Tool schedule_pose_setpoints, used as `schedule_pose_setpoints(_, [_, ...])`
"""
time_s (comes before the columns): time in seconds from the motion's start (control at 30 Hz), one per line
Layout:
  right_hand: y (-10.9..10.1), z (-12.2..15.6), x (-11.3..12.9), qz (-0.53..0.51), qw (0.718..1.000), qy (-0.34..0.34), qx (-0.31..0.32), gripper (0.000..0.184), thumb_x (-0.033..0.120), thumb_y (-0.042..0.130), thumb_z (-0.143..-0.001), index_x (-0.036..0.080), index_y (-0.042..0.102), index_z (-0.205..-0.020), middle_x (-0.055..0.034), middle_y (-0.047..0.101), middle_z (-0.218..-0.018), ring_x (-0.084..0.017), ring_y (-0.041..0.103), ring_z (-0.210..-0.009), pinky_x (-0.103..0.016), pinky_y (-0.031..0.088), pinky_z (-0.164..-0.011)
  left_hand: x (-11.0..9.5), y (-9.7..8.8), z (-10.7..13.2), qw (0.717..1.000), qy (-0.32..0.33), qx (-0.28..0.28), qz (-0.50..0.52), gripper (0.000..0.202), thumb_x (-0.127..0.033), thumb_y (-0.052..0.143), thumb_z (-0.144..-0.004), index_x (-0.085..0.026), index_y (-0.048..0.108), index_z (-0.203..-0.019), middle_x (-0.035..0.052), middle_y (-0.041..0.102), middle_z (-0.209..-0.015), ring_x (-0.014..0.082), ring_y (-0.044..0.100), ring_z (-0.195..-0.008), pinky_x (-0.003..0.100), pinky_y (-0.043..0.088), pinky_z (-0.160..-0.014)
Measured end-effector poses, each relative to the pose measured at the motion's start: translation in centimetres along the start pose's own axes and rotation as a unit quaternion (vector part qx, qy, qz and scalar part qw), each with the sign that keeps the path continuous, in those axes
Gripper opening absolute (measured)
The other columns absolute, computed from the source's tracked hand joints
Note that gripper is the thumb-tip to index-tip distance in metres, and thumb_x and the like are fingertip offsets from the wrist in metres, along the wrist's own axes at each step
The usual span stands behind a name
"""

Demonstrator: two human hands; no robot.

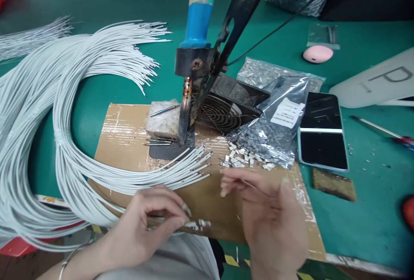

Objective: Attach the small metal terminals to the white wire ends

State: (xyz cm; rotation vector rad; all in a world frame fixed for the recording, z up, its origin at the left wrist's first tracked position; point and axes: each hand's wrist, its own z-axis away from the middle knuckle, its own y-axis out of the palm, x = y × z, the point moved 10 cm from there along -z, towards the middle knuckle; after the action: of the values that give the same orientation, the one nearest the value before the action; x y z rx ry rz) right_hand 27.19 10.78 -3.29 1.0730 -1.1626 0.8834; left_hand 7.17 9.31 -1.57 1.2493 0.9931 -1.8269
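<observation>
My left hand (145,221) is at the cardboard's front edge, thumb and fingertips pinched together. What they hold, if anything, is hidden. Just right of those fingertips are several small white pieces (199,224). My right hand (271,215) is raised over the cardboard (223,202), palm partly up, with the thumb apart from the fingers and no object visible in it. Its fingertips are close to a pile of small metal-and-white connectors (244,157). White cables (129,176) curve in from the left, their dark-tipped ends lying between my hands and the soldering iron (185,116).
The soldering iron hangs in a black stand (233,17), tip down, beside a pale block (163,120) and a round black fan grille (220,114). Bags of parts (274,116), a phone (323,150), a brown sponge (334,184) and a screwdriver (381,129) lie at right.
</observation>
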Motion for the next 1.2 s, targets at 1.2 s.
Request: schedule_pose_setpoints(1.2, [-4.3, 0.3, -0.8, 0.354, 0.932, 0.013, -0.080, 0.015, 0.034, 0.077, -0.082, 0.020, 0.076, -0.080, 0.0004, 0.068, -0.062, -0.011, 0.056, -0.046, -0.021, 0.049, -0.045, 0.4, -1.8, 2.9, 0.977, -0.103, 0.092, -0.163, 0.036, -0.026, 0.061, -0.097, -0.029, 0.052, -0.132, 0.0016, 0.069, -0.101, 0.0154, 0.062, -0.072, 0.025, 0.052, -0.067])
